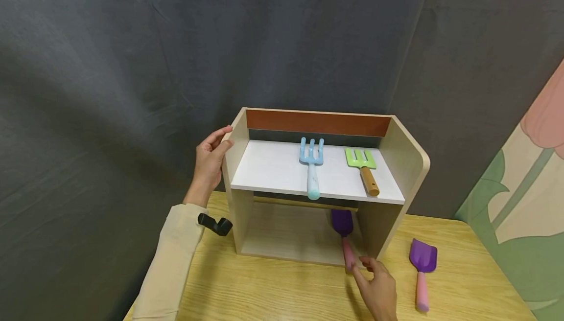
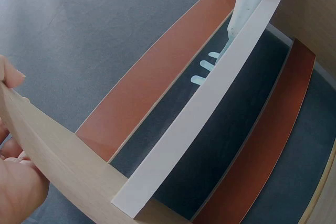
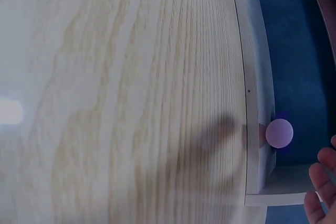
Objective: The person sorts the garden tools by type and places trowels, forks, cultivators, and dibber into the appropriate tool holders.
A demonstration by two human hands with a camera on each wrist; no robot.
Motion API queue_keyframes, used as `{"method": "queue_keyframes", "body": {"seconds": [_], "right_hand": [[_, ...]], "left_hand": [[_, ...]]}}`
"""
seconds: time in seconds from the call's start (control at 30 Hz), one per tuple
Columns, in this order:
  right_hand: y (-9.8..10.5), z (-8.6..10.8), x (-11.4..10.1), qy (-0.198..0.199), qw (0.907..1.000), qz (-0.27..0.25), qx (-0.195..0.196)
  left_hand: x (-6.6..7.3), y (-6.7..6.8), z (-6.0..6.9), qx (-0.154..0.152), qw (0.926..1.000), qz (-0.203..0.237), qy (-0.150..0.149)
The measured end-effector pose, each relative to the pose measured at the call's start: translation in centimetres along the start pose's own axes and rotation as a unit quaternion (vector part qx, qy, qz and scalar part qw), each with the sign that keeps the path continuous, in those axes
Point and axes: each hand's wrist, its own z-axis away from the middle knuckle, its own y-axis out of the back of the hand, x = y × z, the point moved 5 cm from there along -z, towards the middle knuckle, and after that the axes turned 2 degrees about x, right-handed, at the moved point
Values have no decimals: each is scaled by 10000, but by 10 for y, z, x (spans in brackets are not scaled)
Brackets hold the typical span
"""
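Observation:
A small two-tier wooden shelf [image 1: 304,257] stands on the table. My left hand [image 1: 209,162] grips its left side panel, the panel lying between thumb and fingers in the left wrist view. On the lower tier lies a purple toy shovel [image 1: 342,222], its pink handle pointing out over the front edge. My right hand [image 1: 376,289] is beside that handle's end; in the right wrist view the fingers [image 3: 323,182] are relaxed and apart from the round handle end [image 3: 279,133]. The white upper tier holds a light-blue hand fork [image 1: 312,164] and a green fork [image 1: 361,159] with a brown handle.
Right of the shelf, a second purple shovel [image 1: 423,256] with a pink handle lies on the wooden table [image 1: 273,291]. Dark grey cloth [image 1: 308,42] hangs behind. A flower-patterned panel [image 1: 524,198] is at the far right.

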Motion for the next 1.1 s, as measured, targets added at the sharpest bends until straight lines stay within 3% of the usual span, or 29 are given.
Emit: {"method": "queue_keyframes", "body": {"seconds": [0.27, 0.8, 1.1], "right_hand": [[10, 0, 0, -150, 9998, 139, -71], [29, 0, 5, 525, 9972, 276, 458], [38, 1, 13, 295, 9981, 363, 408]], "left_hand": [[0, -1, 0, -11, 10000, 40, -37], [-1, 1, 1, -7, 10000, -30, -14], [-2, 2, 0, -9, 10000, 34, -81]]}}
